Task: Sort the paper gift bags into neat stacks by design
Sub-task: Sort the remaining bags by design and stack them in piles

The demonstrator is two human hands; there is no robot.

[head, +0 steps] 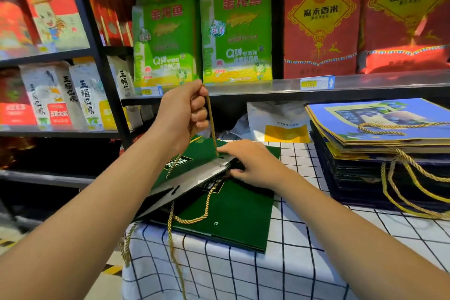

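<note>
Two green rice bags (202,34) on upper shelf: red "金龙鱼" at top, white "Q弹" lower down, vertical side lettering ending "BRAND"; smaller print too blurred. Red boxes (365,19) to the rt: yellow diamond w/ "高禾香米"; yellow price tag (309,84) on shelf edge below reads "45.00". Far left, white packs (73,95) w/ vertical black "五福" plus further chars I can't make out; red box (48,2) above them has white chars, unreadable; label on green gift bags (219,202) also too blurred.
</note>
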